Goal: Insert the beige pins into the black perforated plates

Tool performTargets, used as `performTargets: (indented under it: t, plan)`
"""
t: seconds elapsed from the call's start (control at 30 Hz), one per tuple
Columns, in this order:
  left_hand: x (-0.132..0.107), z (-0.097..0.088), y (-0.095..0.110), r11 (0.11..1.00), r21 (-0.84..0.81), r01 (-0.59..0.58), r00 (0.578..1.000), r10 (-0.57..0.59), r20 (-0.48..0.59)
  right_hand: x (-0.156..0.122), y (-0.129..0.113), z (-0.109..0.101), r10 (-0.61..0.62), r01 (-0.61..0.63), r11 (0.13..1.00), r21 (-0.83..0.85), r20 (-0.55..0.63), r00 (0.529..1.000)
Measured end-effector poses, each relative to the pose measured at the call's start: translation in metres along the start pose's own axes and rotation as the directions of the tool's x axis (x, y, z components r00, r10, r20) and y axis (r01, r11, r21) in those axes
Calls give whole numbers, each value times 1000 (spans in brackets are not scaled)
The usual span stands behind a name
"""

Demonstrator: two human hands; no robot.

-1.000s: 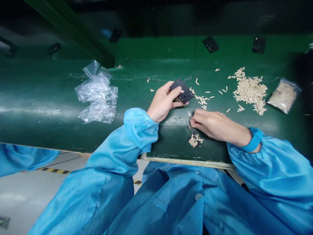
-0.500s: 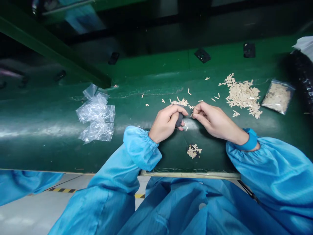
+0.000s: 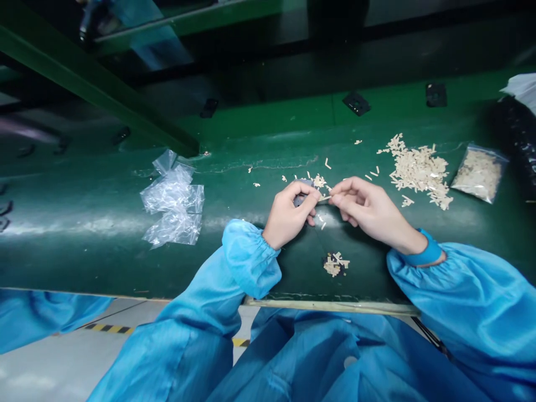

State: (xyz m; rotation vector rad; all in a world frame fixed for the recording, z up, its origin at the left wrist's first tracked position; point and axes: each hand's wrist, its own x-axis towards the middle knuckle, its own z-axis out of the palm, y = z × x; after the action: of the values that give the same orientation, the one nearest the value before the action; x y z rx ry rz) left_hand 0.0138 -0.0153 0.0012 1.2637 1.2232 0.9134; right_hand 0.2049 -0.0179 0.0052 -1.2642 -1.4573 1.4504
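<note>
My left hand [image 3: 288,215] is closed around a small black plastic part [image 3: 300,199], mostly hidden by the fingers. My right hand [image 3: 366,209] pinches a small beige stick piece [image 3: 324,197] and holds its tip against the black part. Both hands hover over the green belt [image 3: 104,234], fingertips almost touching. Just below the hands a small heap of beige pieces [image 3: 334,264] lies on a dark patch. More loose beige pieces [image 3: 318,180] lie just beyond the hands.
A large pile of beige pieces [image 3: 419,167] and a clear bag full of them [image 3: 477,173] lie at the right. Empty clear plastic bags [image 3: 173,201] lie at the left. Black parts [image 3: 355,103] sit on the far green ledge. Another person's blue sleeve [image 3: 37,318] shows at lower left.
My left hand turned the black part from flat and exposed to tucked in the fingers. My right hand rose from the belt near the small heap and brought a beige piece up to it.
</note>
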Motion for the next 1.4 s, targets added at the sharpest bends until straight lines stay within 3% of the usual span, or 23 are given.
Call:
performTargets:
  t: [0.07,0.2,0.37,0.57,0.73,0.87,1.07,1.2,1.4]
  plan:
    - [-1,2,1,1000,-24,-6,1000,6,-15,0,0,6,7,-9,999,40,37,999]
    - [-3,5,-3,1000,-10,-20,999,19,-39,0,4,16,-42,45,997,67,-52,998]
    - [-2,4,-13,984,137,-115,988,128,-87,-1,7,20,-41,49,996,74,-101,994]
    - [-4,2,-9,863,405,-303,937,347,-38,-1,12,20,-65,66,998,2,-152,986]
    - [-4,1,-9,761,485,-431,872,489,9,-4,15,21,-128,102,981,-168,-154,980]
    - [-1,-3,-11,767,493,-410,888,460,22,-3,14,19,-114,93,983,-156,-126,985]
    - [7,-19,-10,823,512,-247,935,342,-98,3,10,15,-51,42,998,-45,-209,977]
    - [6,-18,-8,799,517,-308,931,364,-7,3,11,14,-54,42,997,-66,-192,980]
    - [4,-10,0,881,391,-267,963,255,85,0,14,15,-72,56,991,-123,-131,989]
